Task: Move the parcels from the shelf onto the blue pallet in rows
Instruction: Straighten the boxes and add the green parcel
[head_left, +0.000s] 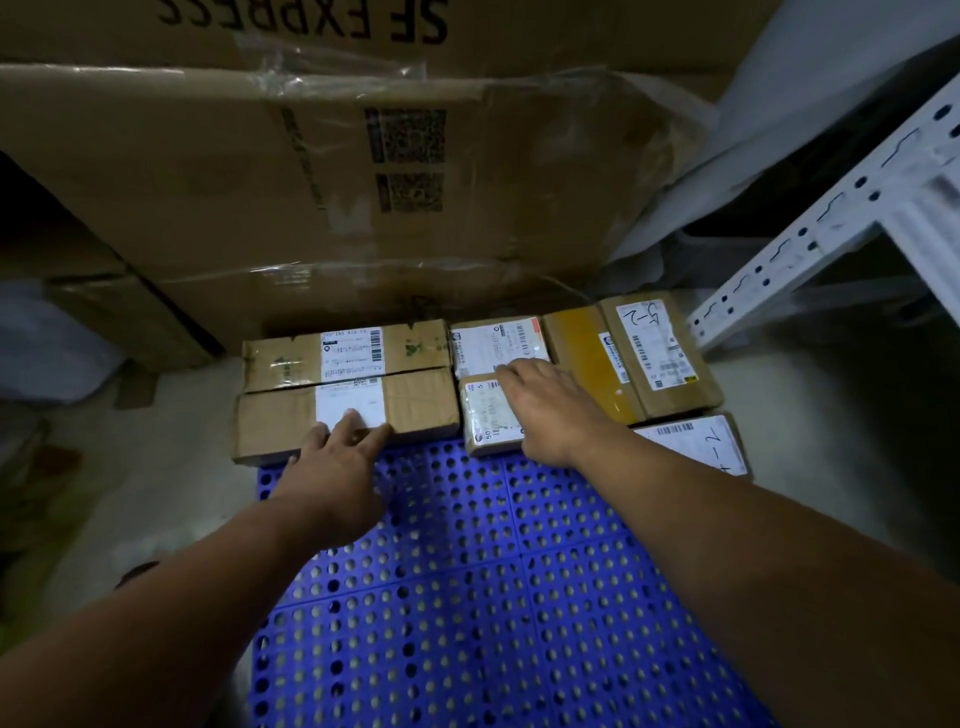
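6 parcels show in my head view, packed along the far edge of the blue pallet (467, 597). At the far-left corner 2 long brown boxes lie side by side and touching: the rear long box (291, 356) against the big carton, the front long box (275, 421) nearer me, with a white label on top. Its left end overhangs the pallet's left edge.

In the middle of the far edge sit 2 smaller ones, again touching front to back: the white-labelled parcel (493, 340) behind and the taped small parcel (485, 410) in front. Toward the far-right corner lies the yellow-taped parcel (639, 358), slightly skewed, and just in front of it the handwritten-label parcel (696, 441), at the right edge.

My left hand (337, 467) is spread, its straight fingers touching the near top edge of the front long box by the label. My right hand (545, 410) lies flat, palm down, fingers extended across the taped small parcel, tips reaching the seam with the white-labelled parcel. Neither hand is curled round anything; the 2 are well apart.

Beyond the pallet stands a large cardboard carton (208, 171) wrapped in clear tape and printed with "SE EXPRESS". A white perforated shelf upright (831, 228) slants past the far-right corner.
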